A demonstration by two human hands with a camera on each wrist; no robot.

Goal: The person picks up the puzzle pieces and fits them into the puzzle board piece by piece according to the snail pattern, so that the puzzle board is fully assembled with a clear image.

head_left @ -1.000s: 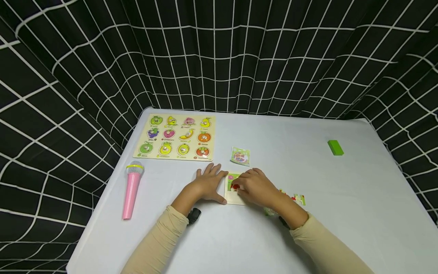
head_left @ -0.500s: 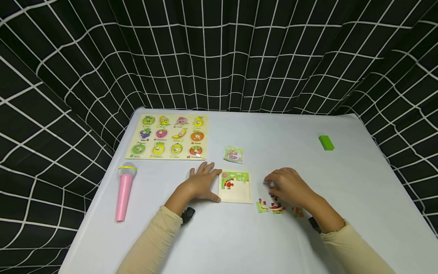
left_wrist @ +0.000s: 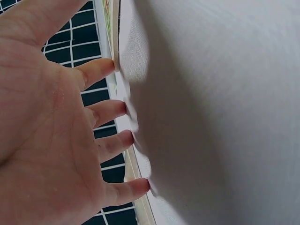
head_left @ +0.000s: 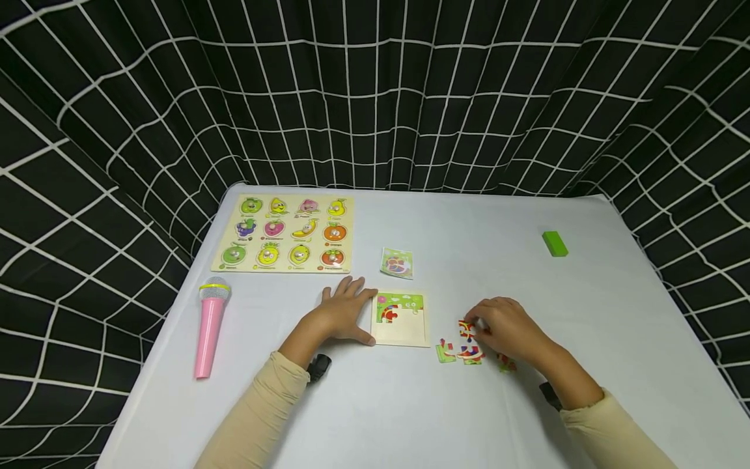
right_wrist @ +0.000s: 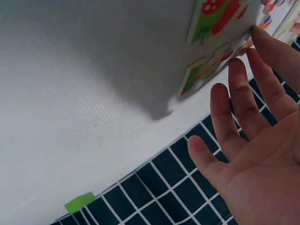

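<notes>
My left hand (head_left: pixel 341 315) lies with its fingers spread at the left side of a small square puzzle tray (head_left: pixel 401 335). Its thumb and index finger touch the tray's edge; the left wrist view shows the other fingertips on the cloth. Fitted pieces (head_left: pixel 388 309) fill the tray's top and part of its left side. To the right of the tray, my right hand (head_left: pixel 506 327) pinches a red puzzle piece (head_left: pixel 465 327) between thumb and index finger, low over the table. Just below lie loose puzzle pieces, one green-edged (head_left: pixel 445 352) and one red-and-white (head_left: pixel 471 354); another piece (head_left: pixel 506 363) sits under the hand.
Behind the tray is a small picture card (head_left: pixel 397 263). A fruit peg board (head_left: pixel 285 236) lies at the back left, with a pink toy microphone (head_left: pixel 210 332) in front of it. A green block (head_left: pixel 555 243) is at the far right. Grid-patterned black curtain surrounds the table.
My right hand has left the tray and moved right to the loose pieces, now pinching a red one. The left hand has stayed at the tray's edge. The head view has shifted slightly.
</notes>
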